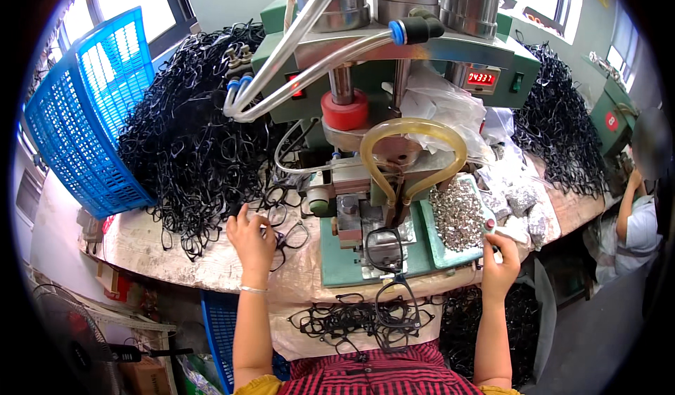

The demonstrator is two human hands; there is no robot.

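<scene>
My left hand [252,245] is over the table left of the green press [330,258], its fingers curled at a black eyeglass frame [298,236] that sticks out to the right. My right hand [500,261] is at the right corner of the green tray [450,259], thumb and forefinger drawn together just below a red-topped knob [490,223]. What they pinch, if anything, is too small to make out. One eyeglass frame [383,267] sits under the press head, and another frame [398,327] hangs just in front of it.
Tangled black frames heap up at the left [193,142] and right [562,128], with more on my lap cloth [337,319]. A blue basket [84,121] leans at the left. Small metal parts [457,212] fill the tray beside plastic bags [522,198]. A co-worker's arm [627,202] shows far right.
</scene>
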